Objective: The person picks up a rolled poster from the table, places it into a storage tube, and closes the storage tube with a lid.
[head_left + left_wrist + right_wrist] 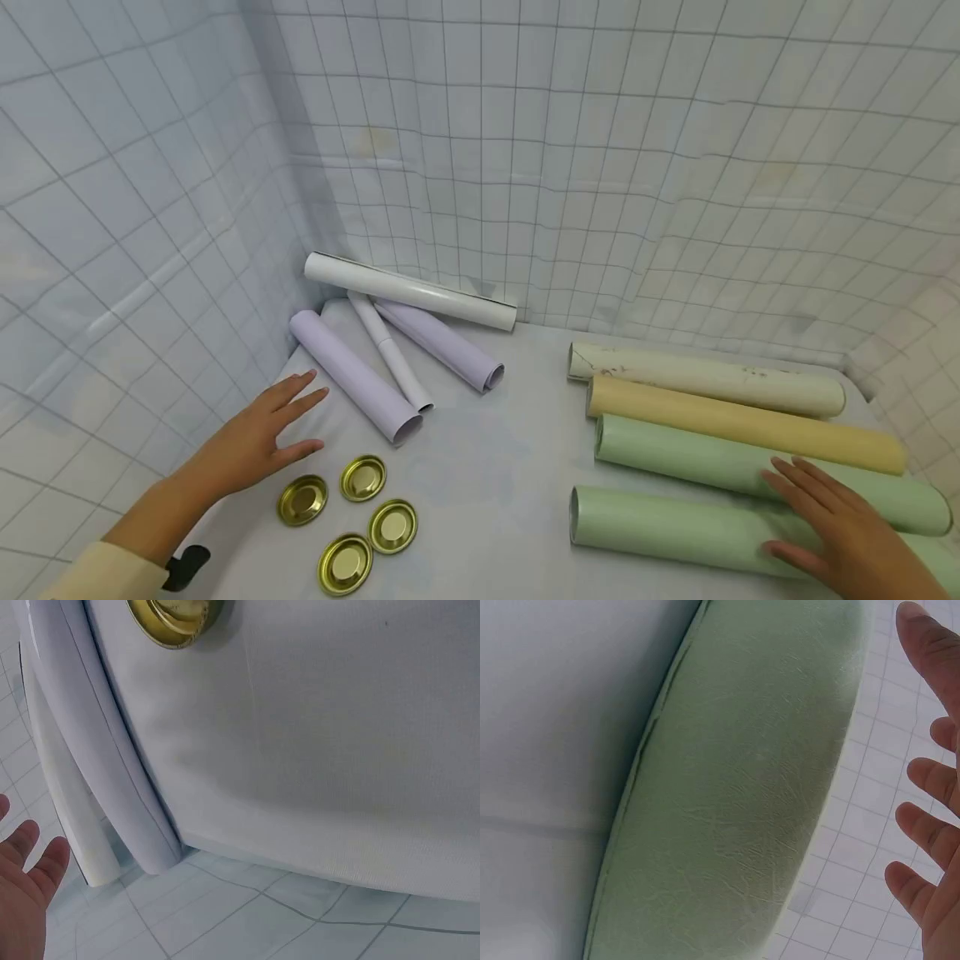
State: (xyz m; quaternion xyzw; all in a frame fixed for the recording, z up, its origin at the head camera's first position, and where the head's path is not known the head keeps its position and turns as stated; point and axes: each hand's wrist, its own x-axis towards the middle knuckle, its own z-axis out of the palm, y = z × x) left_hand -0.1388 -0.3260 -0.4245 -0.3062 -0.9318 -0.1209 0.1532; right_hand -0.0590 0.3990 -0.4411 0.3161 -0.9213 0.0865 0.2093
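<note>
hands (253, 435) spread, right one (847, 533) over green rolls (675, 529)

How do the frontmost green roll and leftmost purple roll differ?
The frontmost green roll looks thicker than the leftmost purple roll. The green one lies almost crosswise; the purple slants steeply. The right hand partly hides the green roll, not the purple one. Both are rolled up.

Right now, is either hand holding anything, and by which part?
Nothing is held: the left hand is spread near a purple roll, the right hand near the green rolls.
</note>
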